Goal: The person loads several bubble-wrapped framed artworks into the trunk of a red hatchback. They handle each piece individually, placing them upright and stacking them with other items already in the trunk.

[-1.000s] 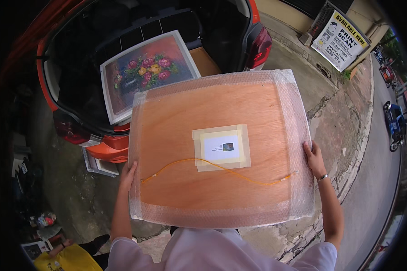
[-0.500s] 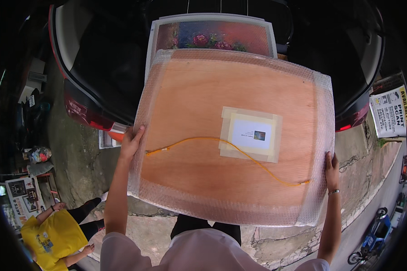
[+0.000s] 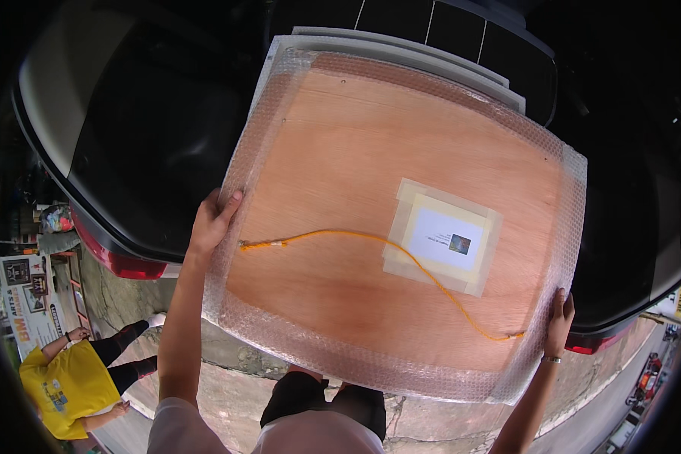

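Observation:
A large framed picture [image 3: 340,159] in bubble wrap shows its plywood back to me. An orange cord [image 3: 348,234] crosses the back from side to side, and a white label [image 3: 440,239] is taped right of the middle. My left hand [image 3: 216,219] is closed on its left edge, thumb on top. At the lower right edge my right hand [image 3: 558,324] grips the wrap, its fingers partly hidden below. Beneath the far edge of the picture lie other flat frames [image 3: 401,47], mostly covered by it.
The open rear of a car surrounds the picture, with a tail light [image 3: 117,253] on the left and another [image 3: 589,344] on the right. A person in a yellow shirt [image 3: 69,387] stands at lower left, near a sign board [image 3: 32,299]. Cracked concrete [image 3: 234,356] lies below.
The wrapped picture has moved farther into the car and turned slightly clockwise, now covering the flowered painting beneath. Both hands have kept their hold. The car fills more of the view.

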A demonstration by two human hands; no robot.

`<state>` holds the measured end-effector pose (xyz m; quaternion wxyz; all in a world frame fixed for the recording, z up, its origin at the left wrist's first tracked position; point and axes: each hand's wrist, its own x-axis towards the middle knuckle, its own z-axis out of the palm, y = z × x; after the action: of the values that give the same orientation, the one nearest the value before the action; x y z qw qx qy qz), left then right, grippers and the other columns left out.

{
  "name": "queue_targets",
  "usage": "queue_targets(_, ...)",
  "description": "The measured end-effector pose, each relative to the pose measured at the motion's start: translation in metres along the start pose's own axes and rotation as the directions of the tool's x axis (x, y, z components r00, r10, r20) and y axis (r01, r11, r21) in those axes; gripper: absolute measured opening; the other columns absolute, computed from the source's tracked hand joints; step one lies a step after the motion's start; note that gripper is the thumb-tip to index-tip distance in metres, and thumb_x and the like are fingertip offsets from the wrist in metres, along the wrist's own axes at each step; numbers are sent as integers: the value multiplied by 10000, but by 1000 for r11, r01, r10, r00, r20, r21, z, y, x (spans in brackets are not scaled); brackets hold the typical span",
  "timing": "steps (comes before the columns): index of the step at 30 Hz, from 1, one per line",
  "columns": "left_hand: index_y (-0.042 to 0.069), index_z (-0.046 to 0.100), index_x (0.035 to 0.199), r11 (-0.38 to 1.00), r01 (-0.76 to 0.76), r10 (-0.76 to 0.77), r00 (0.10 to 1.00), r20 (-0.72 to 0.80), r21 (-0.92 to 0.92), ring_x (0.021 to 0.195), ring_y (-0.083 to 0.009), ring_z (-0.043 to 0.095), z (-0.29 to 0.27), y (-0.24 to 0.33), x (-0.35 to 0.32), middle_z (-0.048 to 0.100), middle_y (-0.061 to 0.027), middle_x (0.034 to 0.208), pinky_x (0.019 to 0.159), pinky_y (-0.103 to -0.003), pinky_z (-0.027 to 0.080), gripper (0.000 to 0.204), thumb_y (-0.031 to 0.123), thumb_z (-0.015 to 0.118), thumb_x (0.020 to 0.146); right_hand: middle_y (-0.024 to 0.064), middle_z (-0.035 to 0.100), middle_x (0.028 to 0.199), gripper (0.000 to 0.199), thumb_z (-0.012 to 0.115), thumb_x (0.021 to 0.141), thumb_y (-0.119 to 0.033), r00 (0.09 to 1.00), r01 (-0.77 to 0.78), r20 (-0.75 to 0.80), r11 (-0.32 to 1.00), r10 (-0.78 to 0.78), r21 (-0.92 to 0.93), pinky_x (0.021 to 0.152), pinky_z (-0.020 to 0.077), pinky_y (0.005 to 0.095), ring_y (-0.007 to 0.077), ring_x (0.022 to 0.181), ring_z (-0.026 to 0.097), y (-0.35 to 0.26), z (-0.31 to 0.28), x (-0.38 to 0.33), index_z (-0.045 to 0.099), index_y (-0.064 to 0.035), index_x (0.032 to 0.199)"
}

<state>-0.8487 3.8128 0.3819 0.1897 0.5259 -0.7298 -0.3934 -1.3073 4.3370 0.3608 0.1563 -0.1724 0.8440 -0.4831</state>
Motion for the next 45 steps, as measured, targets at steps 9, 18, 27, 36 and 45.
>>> queue_targets(9,-81,609,1109,962,60,-39,996,-82,266,944,-305,659,14,-12,-4,678,-252,963,843,-374,488,803,678,572,849,80,604,961,530,515,1005,-435,997,-71,-25,986,68,-149,784,431,283,143,857,498,11,7,2,562,87,1079)
queue_targets(18,-75,571,975,930,-103,142,986,-87,353,875,-402,561,8,-3,-7,568,-287,912,808,-473,448,660,580,577,903,162,612,1161,608,529,994,-449,995,-50,-86,996,44,-67,912,434,317,200,1027,539,26,13,10,512,109,1237)
queue_targets(27,-85,506,1080,872,425,-440,898,13,242,821,-217,552,-1,-28,-48,572,-182,854,727,-362,459,693,573,614,894,141,568,1199,603,457,1027,-435,969,-245,16,967,246,-77,979,387,311,183,1094,503,23,-3,2,441,96,1312)
queue_targets(36,-52,515,1155,966,226,-222,974,47,-122,874,-158,543,14,-39,-18,603,-116,964,770,-303,471,625,502,643,894,197,535,1295,690,453,1015,-482,848,-528,-96,848,522,-54,1025,371,339,249,1182,499,82,-2,-13,422,119,1353)
queue_targets(45,-33,529,1241,925,313,-314,949,31,-216,1031,-152,505,18,-2,45,600,-79,1121,934,-329,404,618,506,585,943,186,442,1448,706,471,1007,-472,914,-306,-226,937,338,166,1125,292,340,238,1333,410,24,27,34,416,130,1371)
